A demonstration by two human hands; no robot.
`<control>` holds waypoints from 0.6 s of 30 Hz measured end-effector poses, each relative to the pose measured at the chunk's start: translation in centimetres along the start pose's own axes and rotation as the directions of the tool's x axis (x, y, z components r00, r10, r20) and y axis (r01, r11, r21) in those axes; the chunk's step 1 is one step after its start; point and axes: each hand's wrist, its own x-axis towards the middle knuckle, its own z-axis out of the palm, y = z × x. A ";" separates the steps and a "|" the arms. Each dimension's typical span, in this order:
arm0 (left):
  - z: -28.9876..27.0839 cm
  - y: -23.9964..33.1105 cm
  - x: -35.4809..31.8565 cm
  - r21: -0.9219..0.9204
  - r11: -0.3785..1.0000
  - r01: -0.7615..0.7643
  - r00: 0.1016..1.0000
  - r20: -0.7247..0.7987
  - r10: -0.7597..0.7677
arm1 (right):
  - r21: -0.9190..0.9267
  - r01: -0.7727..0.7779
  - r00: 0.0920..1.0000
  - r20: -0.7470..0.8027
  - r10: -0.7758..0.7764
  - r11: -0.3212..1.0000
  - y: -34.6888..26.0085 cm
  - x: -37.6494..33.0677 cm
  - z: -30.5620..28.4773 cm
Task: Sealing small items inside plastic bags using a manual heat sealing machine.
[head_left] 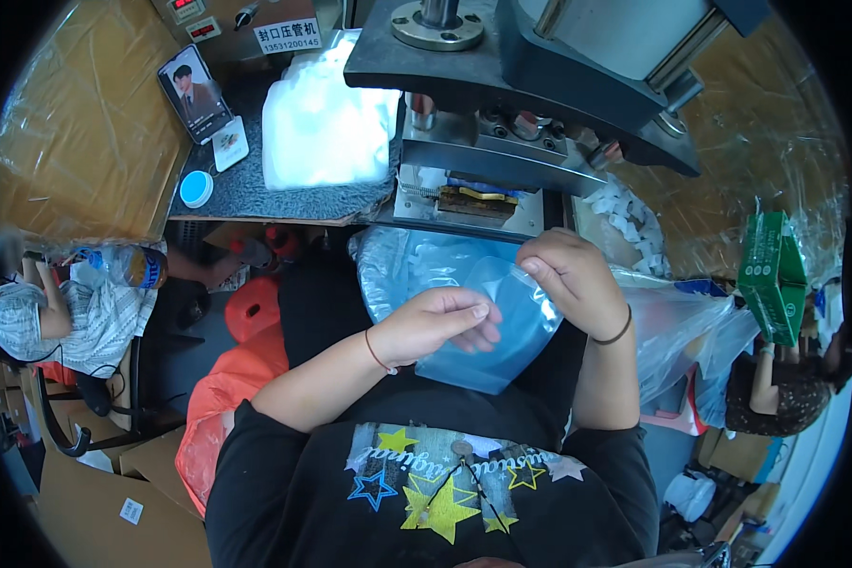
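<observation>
Cluttered workbench with a grey press machine (540,85) up top, stack of clear bags (324,118) on the dark mat (256,194) beside it, phone (194,93) propped at left. Blue plastic pouch (502,327) sits in the lap, just below the press. Left hand (435,324) curled, fingers pinching pouch's front face. Right hand (568,279) closed, gripping pouch's top edge. Hands close together, both clamped on the pouch. Green box (772,275) far right.
</observation>
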 end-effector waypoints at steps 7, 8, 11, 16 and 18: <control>-1.0 -0.8 0.8 -0.048 0.999 0.008 0.999 0.033 -0.007 | -0.157 -0.099 0.995 -0.007 0.099 0.983 2.4 -0.4 -0.7; -1.3 -0.7 1.1 -0.081 0.997 0.015 1.000 -0.010 -0.016 | -0.335 -0.234 0.968 -0.163 0.189 0.912 3.6 -0.8 -1.4; -3.3 0.0 2.6 -0.121 0.990 -0.072 0.994 -0.089 0.061 | -0.575 -0.354 0.930 -0.300 0.213 0.737 9.1 -2.4 -3.2; -5.9 2.7 3.8 -0.177 0.971 -0.161 0.975 -0.180 0.129 | -0.554 -0.542 0.837 -0.281 0.471 0.633 10.5 -2.9 -2.3; -5.5 2.9 3.6 -0.173 0.976 -0.132 0.973 -0.210 0.094 | -0.534 -0.529 0.848 -0.292 0.443 0.660 10.4 -3.0 -2.1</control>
